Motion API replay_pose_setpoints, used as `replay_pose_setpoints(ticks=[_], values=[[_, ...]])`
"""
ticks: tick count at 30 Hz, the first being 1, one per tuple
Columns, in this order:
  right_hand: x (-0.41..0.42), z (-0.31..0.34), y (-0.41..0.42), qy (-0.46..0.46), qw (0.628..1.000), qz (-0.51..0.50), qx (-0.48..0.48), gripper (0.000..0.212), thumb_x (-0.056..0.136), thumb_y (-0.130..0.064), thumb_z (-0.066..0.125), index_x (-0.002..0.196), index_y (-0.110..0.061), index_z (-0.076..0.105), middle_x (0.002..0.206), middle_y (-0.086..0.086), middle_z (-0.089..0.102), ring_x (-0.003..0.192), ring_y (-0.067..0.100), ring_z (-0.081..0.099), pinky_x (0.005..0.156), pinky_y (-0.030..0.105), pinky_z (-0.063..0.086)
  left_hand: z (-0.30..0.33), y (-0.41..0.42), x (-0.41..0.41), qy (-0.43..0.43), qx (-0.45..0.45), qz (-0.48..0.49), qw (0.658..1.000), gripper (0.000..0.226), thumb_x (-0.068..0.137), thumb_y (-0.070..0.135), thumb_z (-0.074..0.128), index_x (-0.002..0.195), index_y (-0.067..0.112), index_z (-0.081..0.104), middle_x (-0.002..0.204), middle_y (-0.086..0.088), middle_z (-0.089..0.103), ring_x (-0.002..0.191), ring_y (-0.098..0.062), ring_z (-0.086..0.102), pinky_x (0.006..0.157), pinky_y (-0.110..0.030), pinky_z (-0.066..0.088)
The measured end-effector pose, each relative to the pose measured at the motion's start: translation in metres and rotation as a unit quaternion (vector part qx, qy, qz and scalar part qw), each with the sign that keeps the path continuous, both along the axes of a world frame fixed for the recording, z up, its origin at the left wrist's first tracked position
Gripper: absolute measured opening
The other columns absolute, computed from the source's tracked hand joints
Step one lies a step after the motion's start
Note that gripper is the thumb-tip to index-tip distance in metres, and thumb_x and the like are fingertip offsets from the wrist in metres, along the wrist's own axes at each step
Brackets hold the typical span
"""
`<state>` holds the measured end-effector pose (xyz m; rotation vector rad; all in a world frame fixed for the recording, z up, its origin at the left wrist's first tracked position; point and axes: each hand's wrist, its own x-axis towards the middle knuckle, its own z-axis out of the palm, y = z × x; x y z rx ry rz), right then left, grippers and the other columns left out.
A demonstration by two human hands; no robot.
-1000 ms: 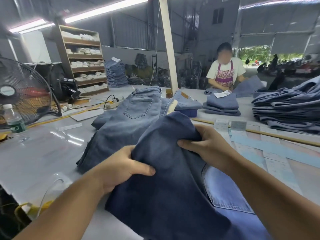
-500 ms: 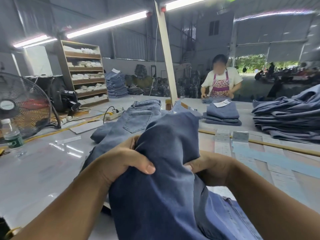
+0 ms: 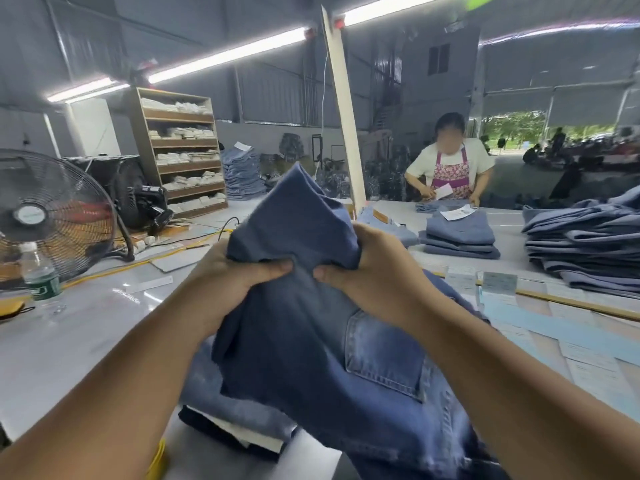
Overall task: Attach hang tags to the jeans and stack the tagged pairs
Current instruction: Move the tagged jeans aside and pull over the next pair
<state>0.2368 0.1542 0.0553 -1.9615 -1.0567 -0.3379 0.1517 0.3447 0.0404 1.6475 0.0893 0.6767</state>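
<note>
A pair of blue jeans (image 3: pixel 304 344) is lifted in front of me, bunched at the top, its back pocket facing me. My left hand (image 3: pixel 228 275) grips the bunched denim on the left and my right hand (image 3: pixel 367 268) grips it on the right, thumbs nearly meeting. Beneath lies a low stack of folded jeans (image 3: pixel 228 410) with white paper showing at its edge. Paper hang tags (image 3: pixel 498 282) lie in rows on the table to the right.
A fan (image 3: pixel 45 216) and a water bottle (image 3: pixel 40 275) stand at the left. Folded jeans (image 3: pixel 460 237) and a tall jeans pile (image 3: pixel 588 247) sit at the back right. A person in an apron (image 3: pixel 450 164) works across the table (image 3: pixel 79 334). A slanted post (image 3: pixel 343 109) rises behind.
Both hands have raised the jeans higher and drawn closer together, bunching the denim. The jeans that lay spread out on the table behind are now hidden.
</note>
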Motion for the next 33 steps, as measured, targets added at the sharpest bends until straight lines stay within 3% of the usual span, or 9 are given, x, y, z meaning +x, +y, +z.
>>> replay_pose_setpoints(ticks=[6,10,13,18,22,25,27,30,33], values=[[0.051,-0.037,-0.005,0.105,0.96,-0.038,-0.258,0.105,0.049,-0.053,0.087,0.138,-0.039,0.033,0.137,-0.001,0.049,0.121,0.024,0.049,0.099,0.042,0.045,-0.033,0.059,0.026,0.001,-0.162,0.156,0.974,0.041,0.059,0.016,0.086,0.099,0.01,0.076,0.093,-0.005,0.078,0.086,-0.024,0.075,0.069,-0.03,0.06],[0.073,-0.117,-0.019,0.291,0.897,-0.103,-0.318,0.138,0.058,-0.057,0.088,0.157,-0.013,0.001,0.163,0.008,0.015,0.146,0.03,0.025,0.115,0.038,0.03,-0.066,0.091,0.033,0.193,-0.009,0.314,0.93,0.044,0.068,0.036,0.087,0.098,0.013,0.064,0.104,-0.011,0.072,0.095,-0.033,0.067,0.085,-0.044,0.053],[0.064,-0.167,-0.025,0.394,0.865,-0.055,-0.305,0.127,0.057,-0.062,0.084,0.155,-0.016,0.018,0.153,0.004,0.036,0.135,0.024,0.042,0.106,0.03,0.039,-0.076,0.089,0.034,0.307,0.238,0.404,0.829,0.081,0.07,0.047,0.082,0.129,0.01,0.042,0.13,-0.021,0.054,0.117,-0.044,0.052,0.092,-0.051,0.044],[0.053,-0.188,-0.028,0.361,0.893,-0.172,-0.204,0.077,0.065,-0.056,0.076,0.126,-0.022,0.042,0.118,0.0,0.056,0.088,0.012,0.054,0.065,0.027,0.044,-0.078,0.046,0.06,0.182,0.56,0.319,0.743,0.086,0.072,0.034,0.075,0.146,0.014,0.038,0.154,-0.018,0.032,0.14,-0.04,0.028,0.116,-0.052,0.019],[0.059,-0.18,-0.041,0.413,0.87,-0.221,-0.153,0.082,0.074,-0.026,0.08,0.139,-0.009,0.033,0.105,0.004,0.047,0.086,0.02,0.051,0.062,0.029,0.045,-0.091,0.01,0.086,0.237,0.62,0.168,0.729,0.076,0.085,0.059,0.056,0.15,0.03,0.029,0.162,-0.003,0.014,0.149,-0.026,0.005,0.121,-0.047,0.001],[0.05,-0.17,-0.051,0.443,0.859,-0.207,-0.15,0.061,0.074,-0.008,0.077,0.124,-0.014,0.042,0.102,0.007,0.056,0.088,0.024,0.059,0.075,0.036,0.055,-0.102,-0.003,0.093,0.249,0.641,0.128,0.715,0.071,0.088,0.062,0.051,0.149,0.032,0.029,0.163,-0.002,0.009,0.15,-0.026,-0.001,0.121,-0.05,-0.004],[0.037,-0.161,-0.067,0.462,0.858,-0.202,-0.098,0.053,0.073,0.001,0.07,0.114,-0.019,0.043,0.09,0.011,0.06,0.072,0.022,0.061,0.061,0.032,0.052,-0.108,-0.011,0.095,0.238,0.649,0.109,0.714,0.067,0.091,0.06,0.046,0.149,0.033,0.029,0.163,-0.001,0.009,0.15,-0.024,-0.003,0.12,-0.049,-0.007],[0.007,-0.151,-0.098,0.436,0.871,-0.195,-0.114,0.048,0.068,-0.005,0.063,0.107,-0.025,0.043,0.075,0.008,0.057,0.055,0.015,0.052,0.045,0.022,0.034,-0.111,-0.027,0.1,0.215,0.653,0.058,0.724,0.06,0.095,0.058,0.039,0.149,0.033,0.032,0.163,0.003,0.014,0.15,-0.019,-0.001,0.12,-0.047,-0.011],[-0.018,-0.156,-0.122,0.357,0.874,-0.228,-0.237,0.041,0.077,-0.014,0.059,0.109,-0.026,0.036,0.083,0.002,0.052,0.064,0.008,0.048,0.044,0.016,0.028,-0.112,-0.054,0.11,0.206,0.7,-0.032,0.683,0.059,0.093,0.063,0.04,0.143,0.033,0.043,0.151,0.005,0.037,0.145,-0.018,0.021,0.122,-0.047,0.0]])
